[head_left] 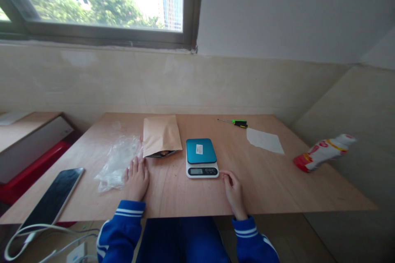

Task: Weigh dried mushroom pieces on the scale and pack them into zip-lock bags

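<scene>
Scale point(202, 169) mid-tabletop point(271, 189); label point(199, 149) and display point(196, 171) too small to read. Right hand point(233, 191): grip loosely curled, nothing visible in it, index finger at scale's front-right corner. Left hand point(137, 176): grip spread flat, holding nothing, by plastic bag point(115, 162). Bottle point(322, 152) near right edge, lettering illegible.

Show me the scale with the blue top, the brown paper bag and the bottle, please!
Scale point(202, 158): head view, on its blue top.
Brown paper bag point(162, 134): head view, on its upper face.
Bottle point(322, 152): head view, mid-body.
</scene>
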A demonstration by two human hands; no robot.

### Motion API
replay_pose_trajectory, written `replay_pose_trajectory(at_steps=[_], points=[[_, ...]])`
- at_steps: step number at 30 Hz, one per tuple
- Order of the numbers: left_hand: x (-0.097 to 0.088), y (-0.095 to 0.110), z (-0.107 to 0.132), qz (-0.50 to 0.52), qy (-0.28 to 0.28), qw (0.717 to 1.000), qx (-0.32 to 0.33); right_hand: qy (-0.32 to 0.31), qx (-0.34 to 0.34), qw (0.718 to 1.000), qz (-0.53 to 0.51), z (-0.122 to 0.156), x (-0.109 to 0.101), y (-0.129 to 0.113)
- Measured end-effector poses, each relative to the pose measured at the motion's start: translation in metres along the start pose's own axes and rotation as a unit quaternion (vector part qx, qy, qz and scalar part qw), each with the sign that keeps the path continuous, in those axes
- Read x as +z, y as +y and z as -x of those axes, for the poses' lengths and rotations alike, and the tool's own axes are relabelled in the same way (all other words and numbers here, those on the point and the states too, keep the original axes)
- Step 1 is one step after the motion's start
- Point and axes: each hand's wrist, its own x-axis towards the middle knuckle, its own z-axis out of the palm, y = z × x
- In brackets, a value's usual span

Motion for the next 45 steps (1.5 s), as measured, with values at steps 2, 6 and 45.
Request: replay_pose_trajectory(at_steps=[2,6,45], points=[[0.001,-0.001,0.000,0.001,0.000,1.000,0.001,-0.002,-0.003,1.000,-0.002,0.000,0.000,0.000],[0.002,-0.002,0.000,0.009,0.008,1.000,0.002,0.002,-0.006,1.000,-0.006,0.000,0.001,0.000],[-0.064,0.088,0.009,0.164,-0.125,0.962,-0.176,0.008,-0.002,1.000,-0.013,0.001,0.001,-0.003]])
